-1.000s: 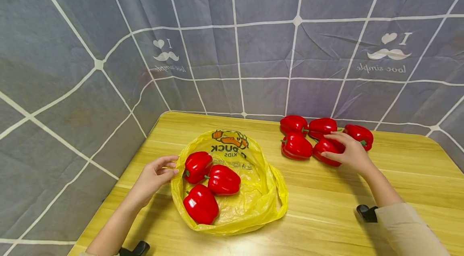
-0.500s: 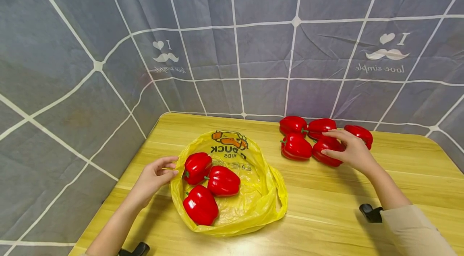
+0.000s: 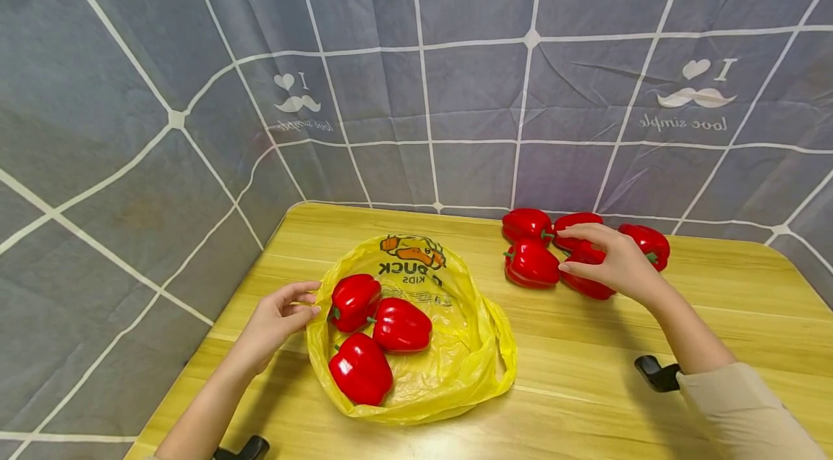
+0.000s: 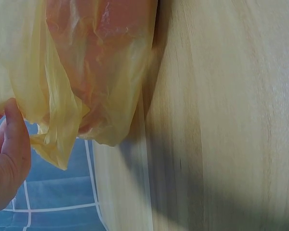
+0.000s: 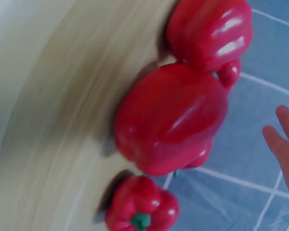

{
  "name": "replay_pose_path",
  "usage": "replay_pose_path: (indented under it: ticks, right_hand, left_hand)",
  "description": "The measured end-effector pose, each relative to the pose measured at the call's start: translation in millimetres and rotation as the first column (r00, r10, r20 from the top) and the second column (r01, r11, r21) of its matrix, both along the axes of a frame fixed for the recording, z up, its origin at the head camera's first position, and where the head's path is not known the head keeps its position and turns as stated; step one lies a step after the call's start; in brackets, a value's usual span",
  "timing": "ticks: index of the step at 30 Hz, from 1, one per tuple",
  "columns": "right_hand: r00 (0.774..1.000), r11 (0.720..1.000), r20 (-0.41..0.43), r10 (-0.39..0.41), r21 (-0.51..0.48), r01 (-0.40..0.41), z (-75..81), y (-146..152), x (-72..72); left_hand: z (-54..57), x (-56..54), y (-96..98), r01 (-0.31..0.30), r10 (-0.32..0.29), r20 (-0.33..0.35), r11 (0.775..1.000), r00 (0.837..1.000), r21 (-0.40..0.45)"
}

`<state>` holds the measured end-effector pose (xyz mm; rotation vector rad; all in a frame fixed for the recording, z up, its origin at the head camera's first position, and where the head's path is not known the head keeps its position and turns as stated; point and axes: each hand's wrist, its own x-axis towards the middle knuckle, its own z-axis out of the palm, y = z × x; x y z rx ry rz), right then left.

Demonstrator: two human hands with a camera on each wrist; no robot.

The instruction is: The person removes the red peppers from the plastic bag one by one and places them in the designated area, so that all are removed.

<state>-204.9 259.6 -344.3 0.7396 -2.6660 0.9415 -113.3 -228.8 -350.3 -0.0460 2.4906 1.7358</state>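
Note:
My left hand (image 3: 276,319) pinches the left rim of a yellow plastic bag (image 3: 449,366) between thumb and fingers. The left wrist view shows the thin film of the bag (image 4: 62,91) at the fingertips. Inside the wide mouth of the bag lie three red bell peppers (image 3: 402,325). To the right, my right hand (image 3: 618,261) hovers over a bell pepper (image 3: 588,288), partly covering it. The fingers are spread and hold nothing. In the right wrist view, that hand (image 5: 286,149) is apart from the large bell pepper (image 5: 171,118).
Close around the right hand lie more red bell peppers: one to the left (image 3: 531,263), one behind (image 3: 527,224) and one at the right (image 3: 641,239). A grey tile-patterned cloth (image 3: 475,98) hangs behind the wooden table (image 3: 560,388).
My right hand has shifted slightly left over the front bell pepper, which stays on the table. The left hand, the bag and its contents have stayed put.

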Motion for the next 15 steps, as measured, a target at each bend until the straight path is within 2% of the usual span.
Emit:
replay_pose_path:
  ticks: [7, 15]
  right_hand:
    - [0.997, 0.997, 0.022, 0.073, -0.034, -0.072, 8.8, -17, 0.1]
    - [0.983, 0.984, 0.074, 0.167, -0.078, -0.162, 18.9, -45, 6.5]
  left_hand:
    - [0.8, 0.0, 0.6, -0.002, 0.002, 0.007, 1.0, 1.0, 0.001]
    - [0.8, 0.1, 1.6, -0.009, 0.009, 0.003, 1.0, 1.0, 0.0]
